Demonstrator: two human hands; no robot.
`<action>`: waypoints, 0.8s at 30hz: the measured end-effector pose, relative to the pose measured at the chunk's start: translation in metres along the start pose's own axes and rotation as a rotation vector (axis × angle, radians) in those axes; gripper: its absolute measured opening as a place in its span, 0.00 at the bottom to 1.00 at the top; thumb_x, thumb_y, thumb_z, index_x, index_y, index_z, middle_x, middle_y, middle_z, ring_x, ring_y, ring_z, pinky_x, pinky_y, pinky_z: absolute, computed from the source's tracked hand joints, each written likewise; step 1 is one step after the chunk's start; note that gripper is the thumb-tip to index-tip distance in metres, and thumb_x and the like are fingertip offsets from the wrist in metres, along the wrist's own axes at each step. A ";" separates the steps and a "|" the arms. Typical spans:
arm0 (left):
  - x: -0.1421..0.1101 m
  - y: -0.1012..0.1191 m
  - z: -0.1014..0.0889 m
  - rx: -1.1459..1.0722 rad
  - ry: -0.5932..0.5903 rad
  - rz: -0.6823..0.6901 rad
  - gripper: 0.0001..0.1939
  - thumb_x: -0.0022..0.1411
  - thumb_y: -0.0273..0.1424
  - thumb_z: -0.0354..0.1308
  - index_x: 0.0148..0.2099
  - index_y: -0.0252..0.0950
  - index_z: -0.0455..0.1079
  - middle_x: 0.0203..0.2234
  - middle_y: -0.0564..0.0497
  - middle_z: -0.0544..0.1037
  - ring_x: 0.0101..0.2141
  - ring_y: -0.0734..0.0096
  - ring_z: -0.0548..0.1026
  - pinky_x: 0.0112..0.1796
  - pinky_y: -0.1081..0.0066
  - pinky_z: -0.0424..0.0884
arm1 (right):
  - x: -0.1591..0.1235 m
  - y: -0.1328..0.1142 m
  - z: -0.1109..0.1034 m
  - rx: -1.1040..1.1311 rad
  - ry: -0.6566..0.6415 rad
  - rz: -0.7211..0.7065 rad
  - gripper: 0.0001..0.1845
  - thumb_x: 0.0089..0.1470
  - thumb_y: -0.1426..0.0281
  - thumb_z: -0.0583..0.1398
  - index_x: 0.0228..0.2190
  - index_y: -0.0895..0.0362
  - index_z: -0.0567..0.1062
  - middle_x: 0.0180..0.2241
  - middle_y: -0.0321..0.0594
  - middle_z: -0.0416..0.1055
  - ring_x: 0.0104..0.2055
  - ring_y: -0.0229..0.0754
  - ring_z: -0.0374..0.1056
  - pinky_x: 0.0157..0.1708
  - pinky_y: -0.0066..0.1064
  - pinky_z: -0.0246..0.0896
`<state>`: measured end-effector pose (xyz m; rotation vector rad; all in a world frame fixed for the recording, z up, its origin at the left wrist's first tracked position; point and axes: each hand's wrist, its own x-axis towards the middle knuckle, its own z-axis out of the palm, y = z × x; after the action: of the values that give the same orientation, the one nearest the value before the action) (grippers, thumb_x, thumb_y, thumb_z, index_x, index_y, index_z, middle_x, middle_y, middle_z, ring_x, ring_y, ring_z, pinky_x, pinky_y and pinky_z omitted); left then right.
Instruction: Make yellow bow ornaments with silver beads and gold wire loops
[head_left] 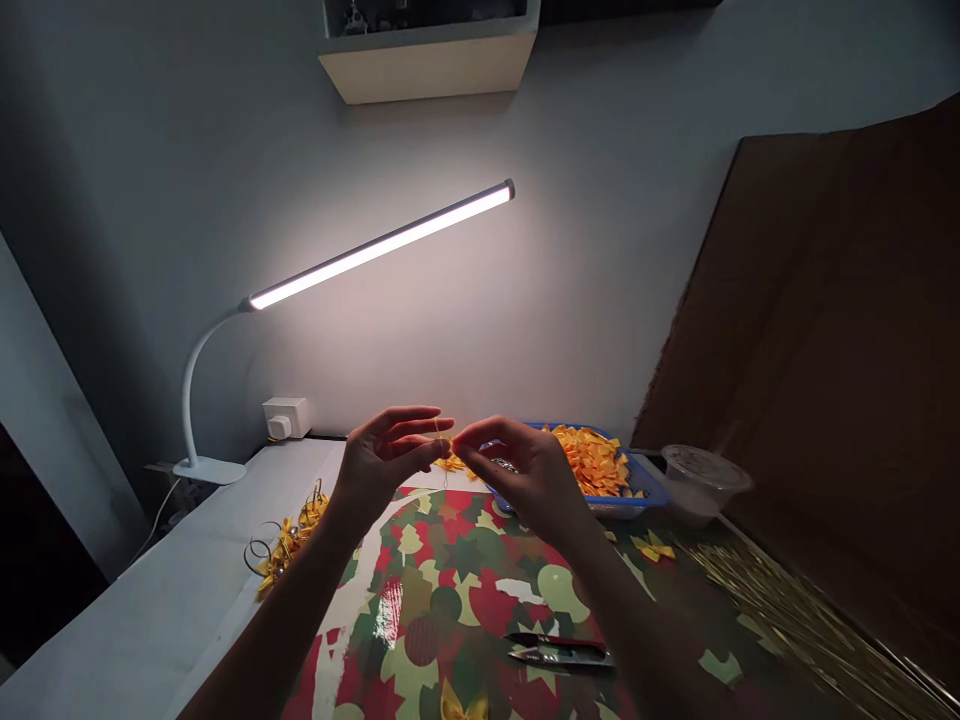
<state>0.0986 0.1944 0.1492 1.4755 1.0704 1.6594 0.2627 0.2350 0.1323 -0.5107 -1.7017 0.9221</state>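
Note:
My left hand (pixel 386 455) and my right hand (pixel 525 465) meet above the far side of the patterned mat, fingertips pinched close together. Between them is a thin gold strand (pixel 446 476), one end rising past my left fingers and the other hanging below. A small yellow piece (pixel 445 443), possibly ribbon, shows at the fingertips, largely covered by them. The other fingers of my left hand are stretched out. Below lie thread snips (pixel 559 655) on the mat (pixel 450 560), and a yellow ribbon bow (pixel 463 704) sits at the near edge.
Behind my right hand stands a blue tray (pixel 651 484) heaped with orange-yellow ribbon bows (pixel 589 458). A clear plastic tub (pixel 705 475), a bundle of gold strands (pixel 787 605) and another bow (pixel 652 548) are at right. Wired bows (pixel 292 540) and a lit lamp (pixel 382 246) are at left.

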 end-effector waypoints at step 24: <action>0.000 0.004 0.000 0.153 0.043 0.040 0.13 0.44 0.30 0.72 0.34 0.37 0.74 0.26 0.51 0.82 0.27 0.69 0.77 0.29 0.72 0.71 | 0.000 0.002 0.003 -0.036 -0.026 -0.012 0.07 0.49 0.64 0.63 0.30 0.53 0.71 0.29 0.38 0.77 0.32 0.42 0.74 0.35 0.37 0.72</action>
<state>0.0985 0.1925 0.1524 1.5731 1.2218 1.6751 0.2594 0.2353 0.1299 -0.5139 -1.7460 0.8938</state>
